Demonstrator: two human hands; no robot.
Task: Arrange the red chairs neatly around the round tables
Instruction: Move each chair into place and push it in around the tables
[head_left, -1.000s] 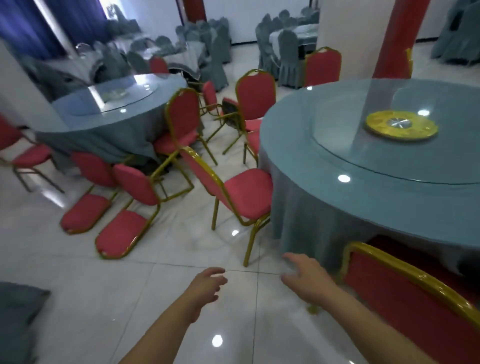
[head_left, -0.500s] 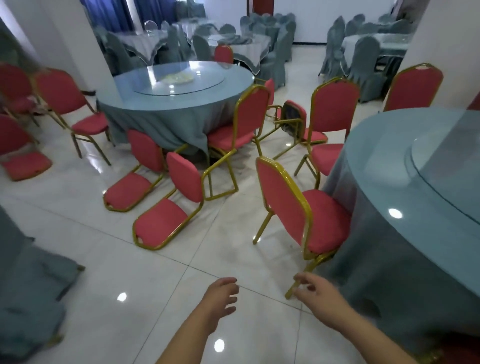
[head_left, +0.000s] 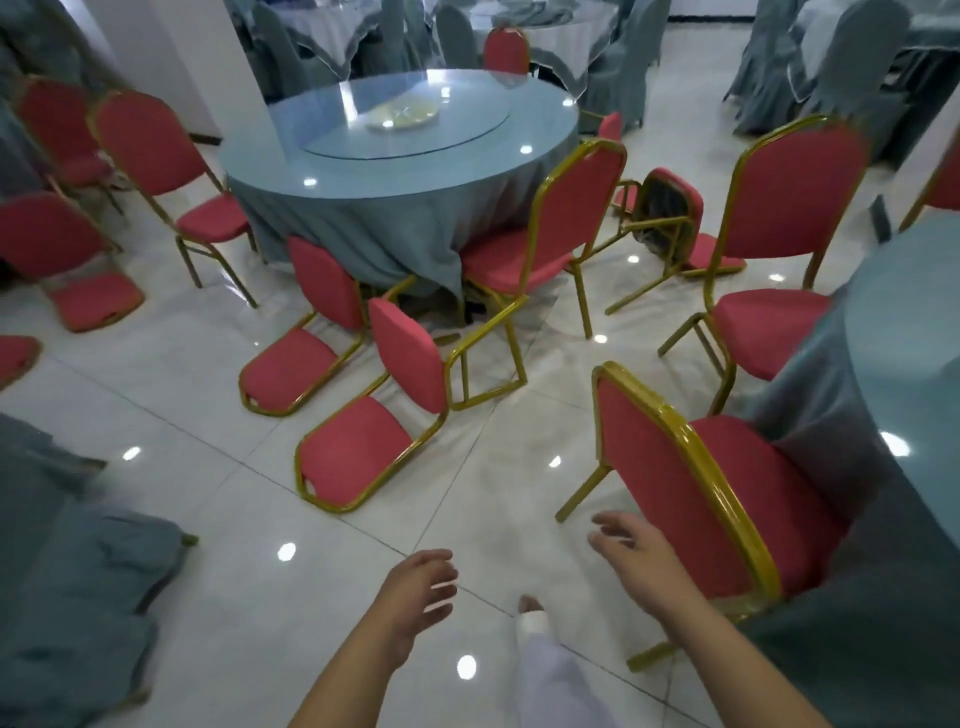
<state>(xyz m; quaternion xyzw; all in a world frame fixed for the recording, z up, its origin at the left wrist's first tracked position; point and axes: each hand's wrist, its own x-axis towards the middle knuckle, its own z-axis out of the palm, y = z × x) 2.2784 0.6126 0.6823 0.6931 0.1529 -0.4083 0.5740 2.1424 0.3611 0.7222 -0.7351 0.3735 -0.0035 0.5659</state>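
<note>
A red chair with a gold frame (head_left: 675, 488) stands upright at the right, its seat tucked toward the near round table (head_left: 904, 332). My right hand (head_left: 636, 558) hovers just left of its backrest, fingers relaxed, holding nothing. My left hand (head_left: 415, 587) hangs open over the floor. Two red chairs (head_left: 353, 452) (head_left: 291, 366) lie tipped on their backs in front of the far round table (head_left: 400, 171). Another chair (head_left: 550, 234) stands upright against that table. A further chair (head_left: 670, 208) lies overturned behind it.
More upright red chairs stand at the left (head_left: 156, 161) and right (head_left: 779, 218). A grey-blue cloth heap (head_left: 67, 571) lies on the floor at lower left. A white pillar (head_left: 208, 62) rises behind the far table. Covered grey chairs fill the back of the hall.
The view has swung left and closed in on the fallen chairs. Both hands stay open and empty, and my right hand has come level with the near chair's backrest.
</note>
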